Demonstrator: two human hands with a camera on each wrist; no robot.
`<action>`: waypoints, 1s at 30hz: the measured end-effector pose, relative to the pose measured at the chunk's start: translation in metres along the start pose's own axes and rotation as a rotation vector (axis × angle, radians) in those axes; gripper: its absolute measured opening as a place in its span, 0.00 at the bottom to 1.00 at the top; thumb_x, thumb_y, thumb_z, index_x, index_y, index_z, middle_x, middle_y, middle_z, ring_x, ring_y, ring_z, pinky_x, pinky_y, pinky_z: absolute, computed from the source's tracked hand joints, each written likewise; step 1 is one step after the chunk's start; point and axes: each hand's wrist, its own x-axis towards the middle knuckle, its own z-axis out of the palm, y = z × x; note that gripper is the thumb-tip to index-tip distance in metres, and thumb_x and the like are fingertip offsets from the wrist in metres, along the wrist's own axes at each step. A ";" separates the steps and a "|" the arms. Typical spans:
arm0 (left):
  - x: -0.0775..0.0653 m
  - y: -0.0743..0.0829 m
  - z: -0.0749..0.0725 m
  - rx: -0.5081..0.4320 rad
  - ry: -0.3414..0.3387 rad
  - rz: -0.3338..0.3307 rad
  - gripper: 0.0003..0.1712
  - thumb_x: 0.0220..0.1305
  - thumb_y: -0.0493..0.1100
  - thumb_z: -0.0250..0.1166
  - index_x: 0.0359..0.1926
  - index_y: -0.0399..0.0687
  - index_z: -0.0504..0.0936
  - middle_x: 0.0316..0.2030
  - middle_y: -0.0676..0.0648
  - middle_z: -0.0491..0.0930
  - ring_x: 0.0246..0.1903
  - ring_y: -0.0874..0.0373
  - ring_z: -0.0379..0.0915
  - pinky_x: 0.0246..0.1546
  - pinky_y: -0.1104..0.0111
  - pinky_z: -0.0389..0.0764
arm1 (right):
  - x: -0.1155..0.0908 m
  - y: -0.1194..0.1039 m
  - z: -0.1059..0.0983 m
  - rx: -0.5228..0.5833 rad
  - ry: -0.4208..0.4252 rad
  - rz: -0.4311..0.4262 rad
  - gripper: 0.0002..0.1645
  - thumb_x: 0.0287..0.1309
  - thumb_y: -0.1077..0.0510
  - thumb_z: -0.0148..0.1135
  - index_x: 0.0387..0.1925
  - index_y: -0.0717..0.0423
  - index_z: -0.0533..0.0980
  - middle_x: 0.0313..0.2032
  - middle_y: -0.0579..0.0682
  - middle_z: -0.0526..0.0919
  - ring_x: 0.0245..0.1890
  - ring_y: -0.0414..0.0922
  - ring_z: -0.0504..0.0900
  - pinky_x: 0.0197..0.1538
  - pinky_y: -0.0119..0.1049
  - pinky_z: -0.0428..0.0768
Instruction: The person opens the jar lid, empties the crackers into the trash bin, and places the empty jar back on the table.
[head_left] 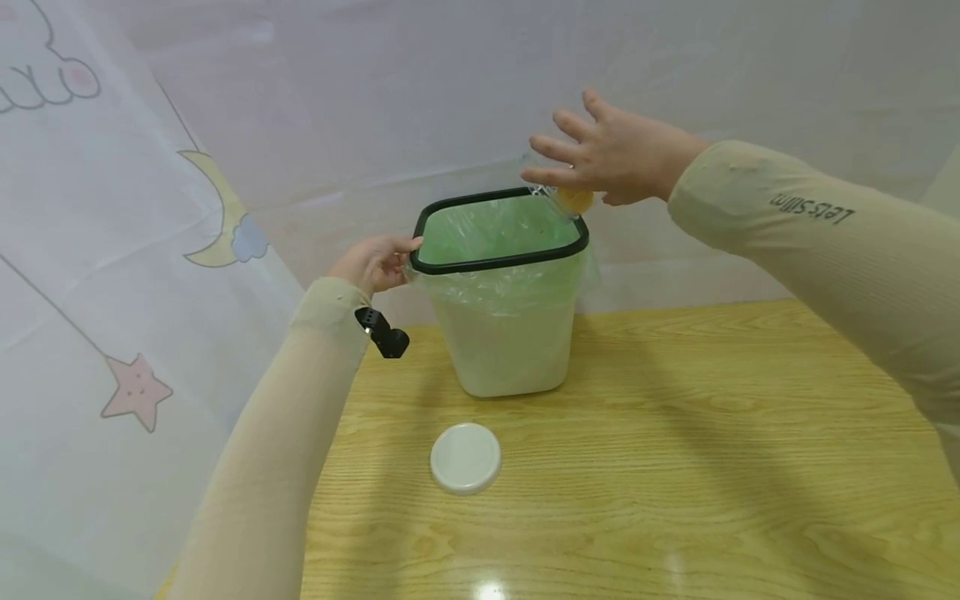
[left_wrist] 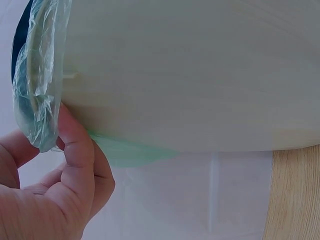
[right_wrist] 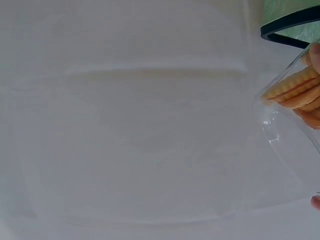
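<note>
A pale trash bin with a black rim ring stands on the table, lined with a thin green plastic bag. My left hand pinches the bin's left rim through the bag, thumb on top and fingers curled beneath. Above the right back corner of the rim, my right hand holds a tilted clear plastic jar. Ridged orange-yellow pieces, like crinkled chips, lie inside the jar. Most of the right hand is outside the right wrist view.
A round white lid lies flat on the wooden table in front of the bin. Behind hangs a pale cloth with a printed moon and star. A black wrist camera sits on the left cuff.
</note>
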 end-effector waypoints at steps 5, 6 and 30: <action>0.001 0.000 0.000 -0.001 -0.005 -0.006 0.04 0.69 0.39 0.59 0.43 0.49 0.73 0.33 0.52 0.62 0.21 0.63 0.55 0.21 0.72 0.61 | 0.000 0.001 0.000 -0.017 -0.002 -0.009 0.63 0.41 0.45 0.79 0.75 0.52 0.53 0.69 0.66 0.58 0.61 0.69 0.62 0.57 0.69 0.63; 0.001 0.000 0.000 -0.003 -0.007 -0.007 0.03 0.69 0.39 0.59 0.41 0.49 0.73 0.33 0.52 0.62 0.21 0.63 0.55 0.21 0.72 0.61 | -0.001 0.001 0.000 -0.014 -0.005 -0.007 0.63 0.41 0.45 0.78 0.75 0.52 0.53 0.69 0.66 0.58 0.61 0.69 0.62 0.57 0.69 0.63; 0.000 -0.002 0.000 -0.009 0.003 0.005 0.07 0.69 0.38 0.60 0.46 0.48 0.72 0.30 0.51 0.65 0.20 0.62 0.56 0.23 0.71 0.64 | 0.001 0.002 0.002 0.022 0.017 0.043 0.65 0.42 0.42 0.78 0.75 0.54 0.51 0.69 0.68 0.57 0.62 0.71 0.61 0.57 0.70 0.63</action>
